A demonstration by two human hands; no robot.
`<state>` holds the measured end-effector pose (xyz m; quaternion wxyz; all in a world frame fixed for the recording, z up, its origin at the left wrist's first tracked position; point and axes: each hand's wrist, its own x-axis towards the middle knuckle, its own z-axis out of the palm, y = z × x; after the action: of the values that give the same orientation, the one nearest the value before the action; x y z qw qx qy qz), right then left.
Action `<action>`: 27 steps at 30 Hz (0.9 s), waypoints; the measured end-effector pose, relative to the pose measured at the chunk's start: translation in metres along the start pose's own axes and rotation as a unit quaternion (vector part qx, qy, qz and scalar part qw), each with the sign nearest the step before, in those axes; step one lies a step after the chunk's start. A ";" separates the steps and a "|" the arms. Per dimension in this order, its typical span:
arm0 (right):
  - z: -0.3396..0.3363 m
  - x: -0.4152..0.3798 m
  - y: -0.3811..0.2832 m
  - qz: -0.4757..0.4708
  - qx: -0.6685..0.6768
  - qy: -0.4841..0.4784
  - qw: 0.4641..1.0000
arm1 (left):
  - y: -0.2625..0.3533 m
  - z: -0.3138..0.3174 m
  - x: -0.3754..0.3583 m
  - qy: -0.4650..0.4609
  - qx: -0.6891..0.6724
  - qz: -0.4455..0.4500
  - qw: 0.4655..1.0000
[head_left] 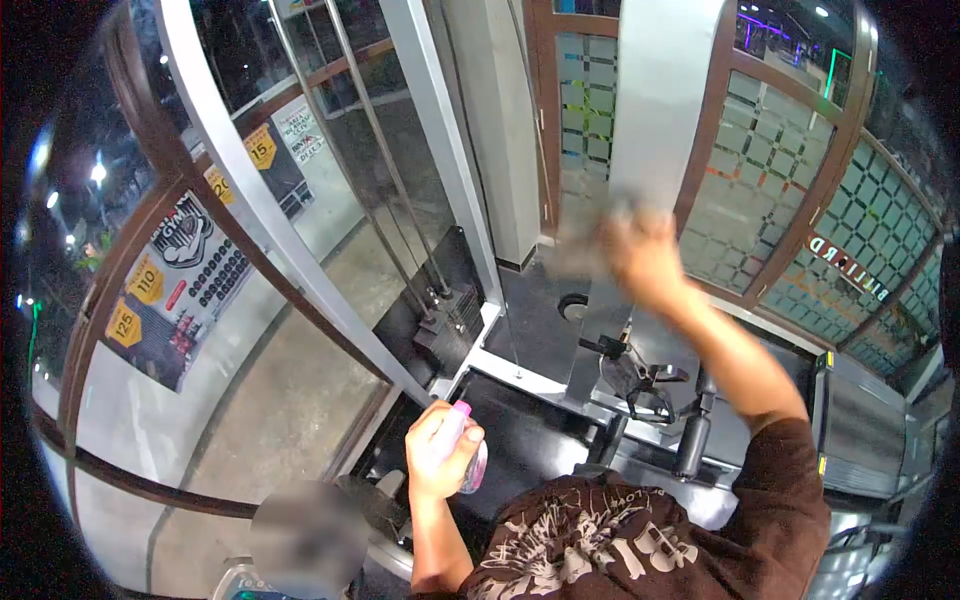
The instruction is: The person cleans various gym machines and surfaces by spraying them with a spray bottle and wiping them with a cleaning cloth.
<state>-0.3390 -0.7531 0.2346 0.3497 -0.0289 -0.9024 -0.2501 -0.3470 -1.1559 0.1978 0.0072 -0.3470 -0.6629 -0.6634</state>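
Observation:
My left hand (438,450) is closed around a small spray bottle (470,470) with a pink top, held low in front of my body. The fingers cover much of the bottle, and pinkish liquid shows in it. Stretched forward, my right hand (645,255) is at the pale upright column (655,110) of a gym machine. It is blurred by motion. A smeared greyish cloth (585,255) appears under its fingers, against the column; its edges are hard to make out.
Black handles (690,440) and a cable attachment (640,385) hang low by the column. To the left stands a metal frame with guide rods (375,170) and a weight stack (450,325). Glass with posters (180,270) curves along the left. Wood-framed patterned doors (750,180) stand behind.

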 end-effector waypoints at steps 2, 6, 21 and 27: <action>-0.066 0.067 0.059 0.047 -0.008 0.141 0.989 | -0.002 0.005 0.005 -0.006 -0.007 -0.003 1.000; -0.063 0.096 0.075 0.070 -0.085 0.206 0.972 | -0.010 0.013 0.011 -0.024 -0.011 -0.010 1.000; 0.209 -0.237 -0.125 -0.241 -0.012 -0.393 0.887 | -0.006 -0.003 -0.052 0.041 0.078 -0.071 0.994; 0.140 -0.136 -0.062 -0.388 -0.099 -0.271 0.876 | 0.006 -0.005 -0.049 0.033 0.096 -0.108 0.989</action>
<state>-0.3365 -0.7248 0.0319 -0.0381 0.2221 -0.8713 -0.4359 -0.3096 -1.1834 0.1812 -0.0091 -0.2492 -0.7565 -0.6047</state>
